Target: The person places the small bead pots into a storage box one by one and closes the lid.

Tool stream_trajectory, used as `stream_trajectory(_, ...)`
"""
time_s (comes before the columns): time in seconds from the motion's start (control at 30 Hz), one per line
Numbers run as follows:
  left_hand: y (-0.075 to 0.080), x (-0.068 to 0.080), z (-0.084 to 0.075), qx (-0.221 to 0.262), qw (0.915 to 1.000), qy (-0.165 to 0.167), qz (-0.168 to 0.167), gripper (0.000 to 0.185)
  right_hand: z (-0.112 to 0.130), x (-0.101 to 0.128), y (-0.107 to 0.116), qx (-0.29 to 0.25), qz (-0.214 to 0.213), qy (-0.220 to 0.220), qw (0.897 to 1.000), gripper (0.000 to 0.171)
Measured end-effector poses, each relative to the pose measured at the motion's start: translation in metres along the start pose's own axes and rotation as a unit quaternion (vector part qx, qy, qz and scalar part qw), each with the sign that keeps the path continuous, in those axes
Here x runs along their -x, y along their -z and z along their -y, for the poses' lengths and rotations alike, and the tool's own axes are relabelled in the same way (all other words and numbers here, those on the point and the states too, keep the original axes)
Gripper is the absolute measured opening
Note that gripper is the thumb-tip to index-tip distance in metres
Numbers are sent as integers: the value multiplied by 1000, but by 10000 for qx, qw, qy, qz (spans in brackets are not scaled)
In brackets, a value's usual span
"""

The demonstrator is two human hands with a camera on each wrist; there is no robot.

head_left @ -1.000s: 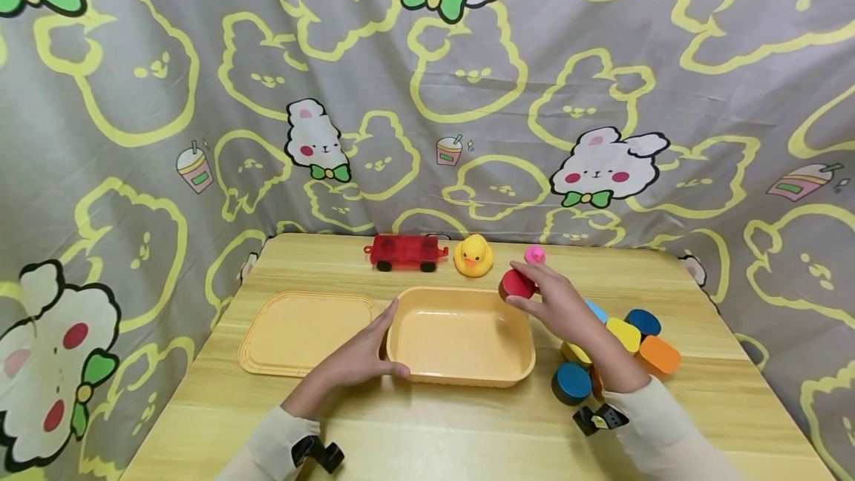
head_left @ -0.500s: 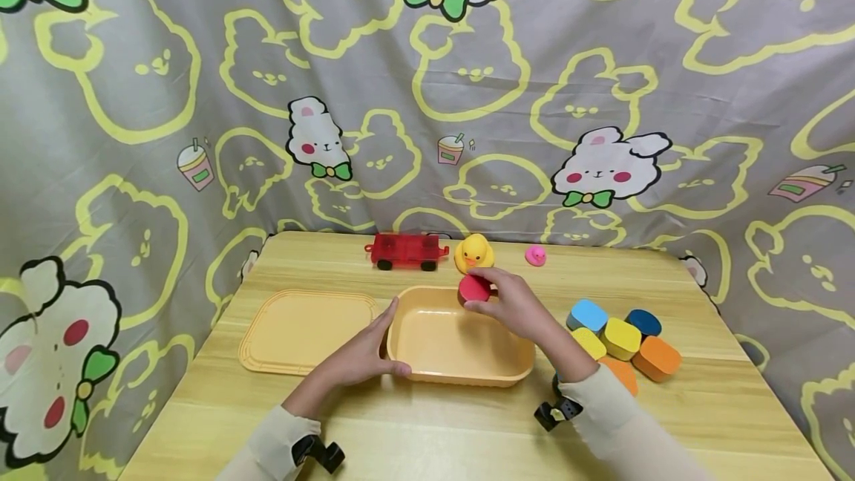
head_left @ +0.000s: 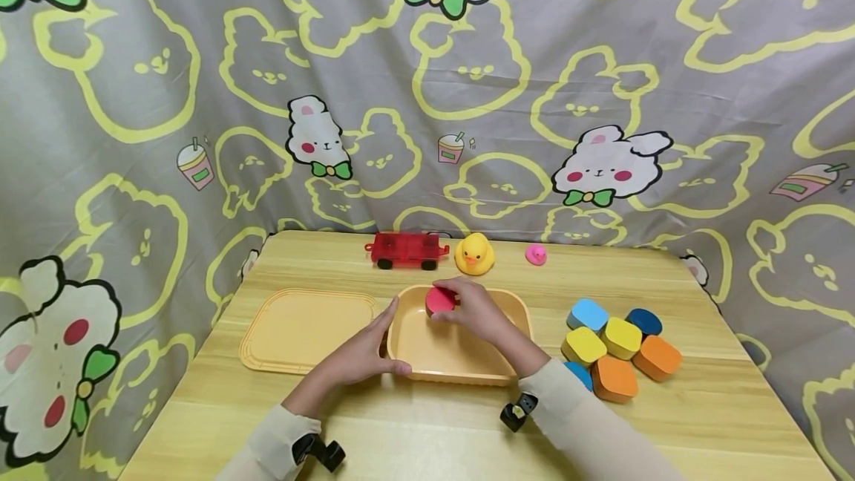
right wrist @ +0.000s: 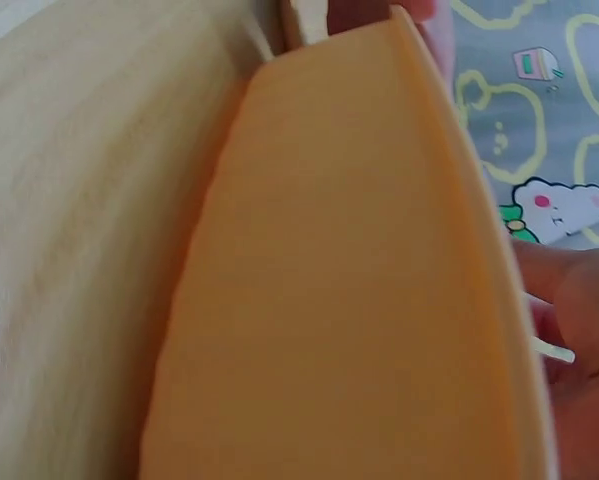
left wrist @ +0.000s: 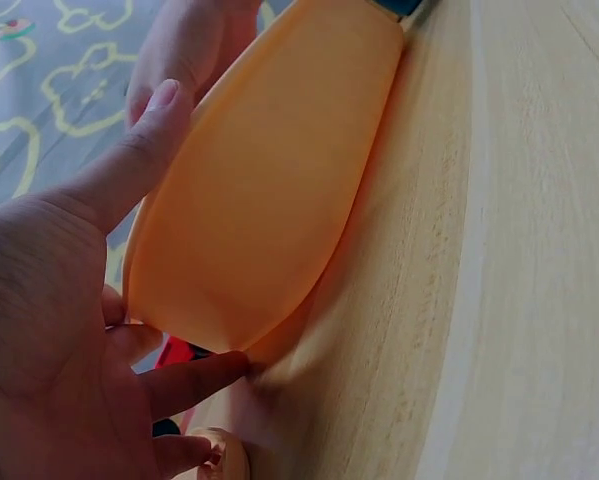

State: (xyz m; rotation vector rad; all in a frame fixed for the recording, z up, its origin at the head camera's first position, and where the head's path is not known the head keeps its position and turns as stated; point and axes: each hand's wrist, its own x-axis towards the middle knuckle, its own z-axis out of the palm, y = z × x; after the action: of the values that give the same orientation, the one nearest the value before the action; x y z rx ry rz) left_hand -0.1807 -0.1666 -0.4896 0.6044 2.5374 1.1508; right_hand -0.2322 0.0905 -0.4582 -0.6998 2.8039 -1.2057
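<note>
A light orange plastic box [head_left: 461,375] stands on the table in the head view. My left hand [head_left: 357,355] grips its left end, thumb along the front wall and fingers around the end; the left wrist view shows this hand [left wrist: 69,330] against the box's outer wall [left wrist: 269,170]. Over the left part of the box, my right hand [head_left: 477,310] pinches a red round block [head_left: 440,303] at its sides. In the right wrist view the box wall [right wrist: 329,250] covers much of the picture, and only part of the right hand [right wrist: 579,340] shows behind it.
A flat orange lid [head_left: 307,331] lies left of the box. Behind stand a red toy wagon [head_left: 406,249], a yellow duck [head_left: 475,254] and a small pink duck [head_left: 536,254]. Several coloured blocks [head_left: 621,338] cluster on the right, partly hidden by the right sleeve.
My right hand has carried the red block leftward, from the box's back right corner to over its left part. The left hand stays on the box.
</note>
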Motion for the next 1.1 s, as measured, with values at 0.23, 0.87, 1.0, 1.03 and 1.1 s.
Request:
stream_trajectory(0.23,0,-1,1,91,10000,-21,26,126,3,-10,-23,140,280,-273,9991,58)
stream_trajectory(0.87,-1,-2,2,176,9998,-62,87,126,8,-11,-49,-50,222,-341,9992,54)
stream_trajectory(1.0,-1,-4,3,138,9999,-63,78,126,7,-12,-51,-74,152,-403,9990,54)
stream_trajectory(1.03,0,-4,3,118,9999,-63,78,126,6,-12,-52,-69,131,-429,9990,54)
stream_trajectory(1.1,0,-5,4,92,9999,-66,87,126,6,-13,-52,-98,99,-502,9986,55)
